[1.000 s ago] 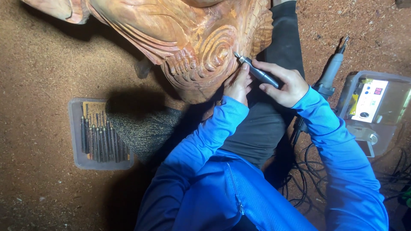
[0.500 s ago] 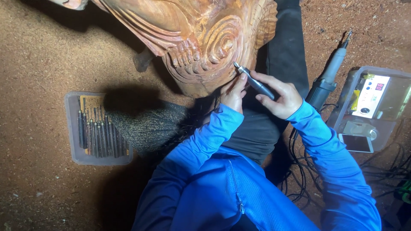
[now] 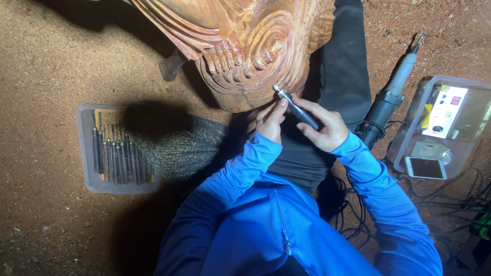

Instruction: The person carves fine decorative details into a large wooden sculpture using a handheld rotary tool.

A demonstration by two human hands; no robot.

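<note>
Right hand (image 3: 323, 129) fingers wrapped tight around a slim dark metal rotary handpiece (image 3: 296, 108), tip on the reddish spiral-carved wooden sculpture (image 3: 255, 46); left hand (image 3: 269, 120) fingertips closed, steadying its shaft.

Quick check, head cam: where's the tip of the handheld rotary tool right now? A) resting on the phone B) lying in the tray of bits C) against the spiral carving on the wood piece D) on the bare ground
C: the right hand grips the rotary tool, whose tip meets the wooden carving just below the spiral, with the left hand steadying alongside.

white control panel (image 3: 444, 111), red display; phone screen (image 3: 425, 167)
</note>
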